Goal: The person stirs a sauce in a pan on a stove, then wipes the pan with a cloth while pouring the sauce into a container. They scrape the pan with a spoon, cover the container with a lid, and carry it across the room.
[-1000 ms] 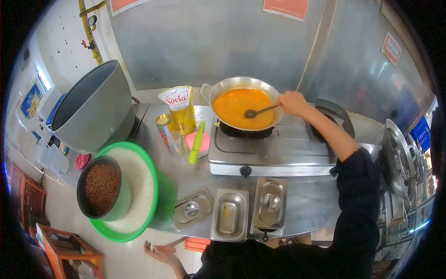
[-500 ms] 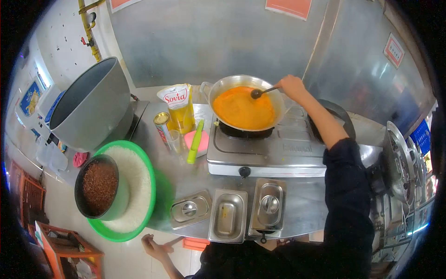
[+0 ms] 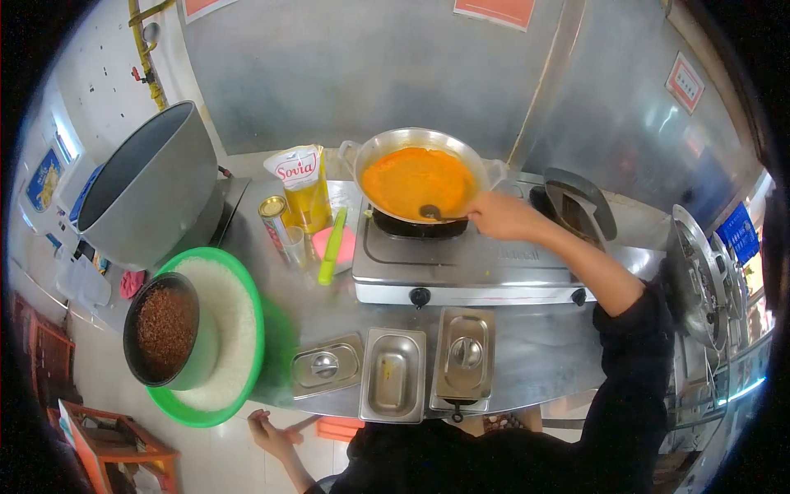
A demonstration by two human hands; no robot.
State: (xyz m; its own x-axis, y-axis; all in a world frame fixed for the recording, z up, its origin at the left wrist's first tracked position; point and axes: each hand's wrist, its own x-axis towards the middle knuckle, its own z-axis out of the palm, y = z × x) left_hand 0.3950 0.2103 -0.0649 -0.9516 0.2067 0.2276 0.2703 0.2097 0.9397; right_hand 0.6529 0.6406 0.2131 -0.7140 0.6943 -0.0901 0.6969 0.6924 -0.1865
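My right hand (image 3: 500, 216) is closed around the handle of a small ladle (image 3: 429, 212). The ladle's dark, round head dips into orange liquid (image 3: 415, 177) near the front right of a two-handled metal wok (image 3: 380, 148). That wok sits on the left burner of a gas stove (image 3: 461, 267). Down by the table's front edge hangs my left hand (image 3: 276, 438), holding nothing, its fingers loosely apart. Closest to it are a green basin (image 3: 260, 329) of white grains and a lidded steel container (image 3: 327, 365).
A pot (image 3: 164, 329) of brown grains rests in the basin. Behind stands a large grey vessel (image 3: 152, 185). Left of the stove are an oil pouch (image 3: 306, 193), a can (image 3: 273, 216) and a green-handled tool (image 3: 332, 247). Steel containers (image 3: 392, 375) line the front; a black pan (image 3: 580, 206) is at right.
My right hand has moved down and left, drawing the ladle from the wok's upper right to its front edge. The whole view has shifted slightly. My left hand stays low.
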